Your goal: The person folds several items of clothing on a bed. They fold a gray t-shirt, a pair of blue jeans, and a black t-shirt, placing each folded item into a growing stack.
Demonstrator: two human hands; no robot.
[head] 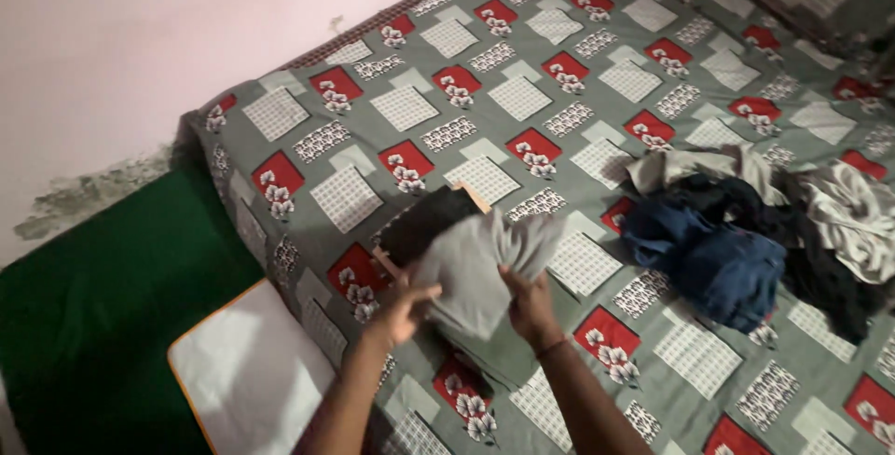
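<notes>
Both of my hands hold a grey garment [480, 264] over the bed. My left hand [403, 309] grips its lower left side and my right hand [529, 306] grips its lower right side. Under the grey garment lies a dark garment [421, 222] with a wooden edge showing beside it. The bed is covered by a grey sheet [522, 101] with red and white squares.
A pile of clothes [746, 231] in blue, dark and light grey lies on the bed to the right. A white mat with an orange edge [250, 371] and a green mat [103, 306] lie beside the bed at the left. A pink wall [140, 26] stands behind.
</notes>
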